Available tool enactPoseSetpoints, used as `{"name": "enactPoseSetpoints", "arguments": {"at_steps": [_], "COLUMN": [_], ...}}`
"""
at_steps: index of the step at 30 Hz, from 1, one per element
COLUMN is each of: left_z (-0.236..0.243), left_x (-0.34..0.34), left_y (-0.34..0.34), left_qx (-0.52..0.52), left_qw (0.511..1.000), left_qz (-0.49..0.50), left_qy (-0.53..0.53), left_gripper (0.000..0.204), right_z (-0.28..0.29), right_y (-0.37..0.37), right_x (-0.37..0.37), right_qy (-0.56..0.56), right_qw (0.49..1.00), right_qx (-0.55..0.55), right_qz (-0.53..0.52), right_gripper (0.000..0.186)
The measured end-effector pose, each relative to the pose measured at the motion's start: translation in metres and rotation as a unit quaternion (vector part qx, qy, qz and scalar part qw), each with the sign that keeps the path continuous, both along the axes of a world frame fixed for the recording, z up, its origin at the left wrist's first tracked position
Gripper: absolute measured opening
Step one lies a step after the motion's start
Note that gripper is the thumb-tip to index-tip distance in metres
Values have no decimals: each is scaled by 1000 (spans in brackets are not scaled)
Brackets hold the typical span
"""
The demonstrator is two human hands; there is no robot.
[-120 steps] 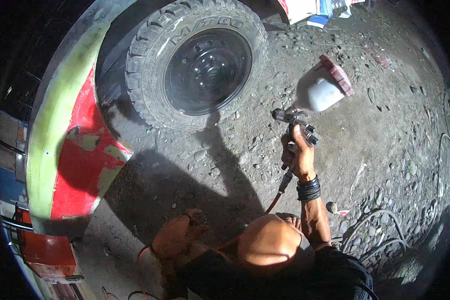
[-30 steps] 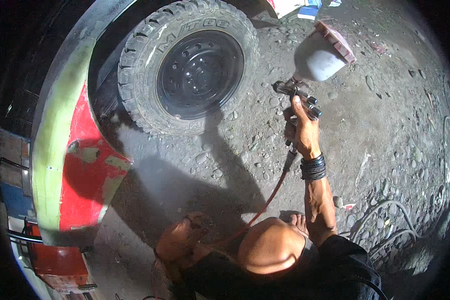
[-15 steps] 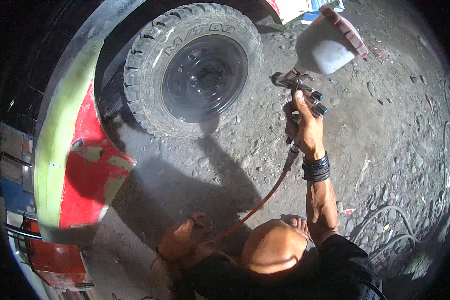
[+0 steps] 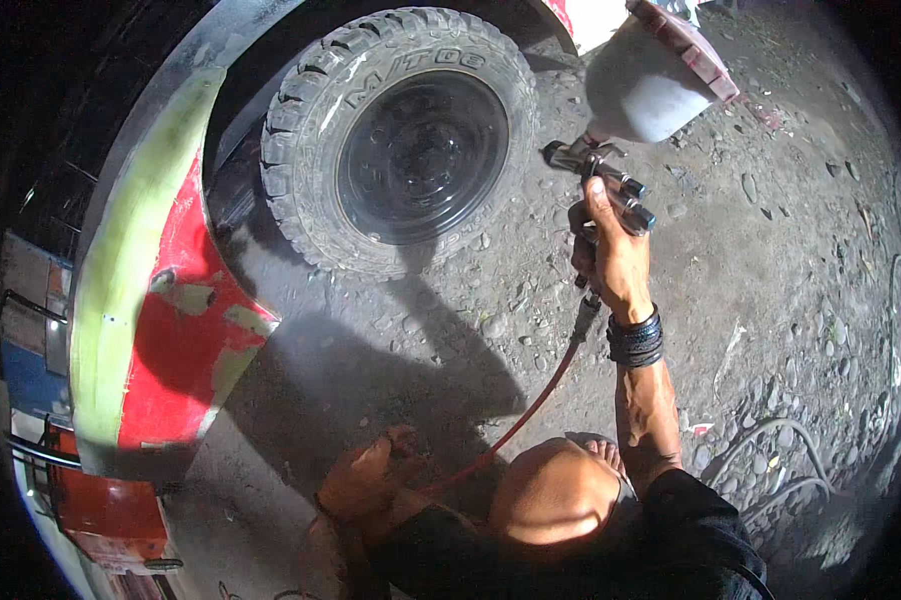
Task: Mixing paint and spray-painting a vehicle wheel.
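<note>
My right hand [image 4: 615, 250] is closed round the handle of a metal spray gun [image 4: 610, 185], thumb along its back. The gun's nozzle points left, toward the wheel. On top of the gun sits a translucent whitish paint cup [image 4: 650, 95] with a pinkish, stained lid. From the bottom of the handle a red air hose [image 4: 545, 400] runs down and left past my knees. Low in the view, in shadow, my left hand [image 4: 360, 475] is close to where the hose passes. Its fingers are too dim to show whether they grip the hose.
A fender panel [image 4: 170, 360] with red paint and yellow-green patches stands at left. Beside it is a wheel with a chunky tyre [image 4: 305, 180] and dark rim. Stony ground [image 4: 770, 250] spreads to the right, where a grey hose [image 4: 800, 430] lies curled. An orange-red part [image 4: 110, 515] is at lower left.
The wheel and fender have shifted slightly right in the view. The paint cup has moved a little up and left, while my right hand keeps its hold on the spray gun.
</note>
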State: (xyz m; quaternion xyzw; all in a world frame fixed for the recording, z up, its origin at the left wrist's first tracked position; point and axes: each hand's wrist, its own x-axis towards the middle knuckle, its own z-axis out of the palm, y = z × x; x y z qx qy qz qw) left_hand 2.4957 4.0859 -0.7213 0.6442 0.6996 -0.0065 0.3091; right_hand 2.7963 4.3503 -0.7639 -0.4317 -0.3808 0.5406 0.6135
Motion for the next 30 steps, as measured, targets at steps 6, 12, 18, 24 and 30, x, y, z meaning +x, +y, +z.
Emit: {"name": "enactPoseSetpoints", "arguments": {"at_steps": [6,12,18,24,30], "left_z": [-2,-4,-9,-8,7], "left_x": [4,1,0,-9,19], "left_y": [-1,1,-3,-5,6], "left_qx": [-32,18,23,-29,-66], "left_qw": [998,1000,1000,998,996], "left_qz": [48,-20,-10,27,36], "left_qy": [13,1,9,-38,42], "left_gripper": [53,55,55,56,52], "right_z": [7,18,29,30,20], "right_y": [10,-3,-20,-8,16], "right_x": [-6,-16,-14,-16,-7], "right_qy": [-1,-42,-87,-105,-130], "right_qw": [999,993,981,983,988], "right_qx": [36,101,59,90,88], "right_qz": [-18,42,162,122,11], "right_gripper": [45,46,42,47,45]}}
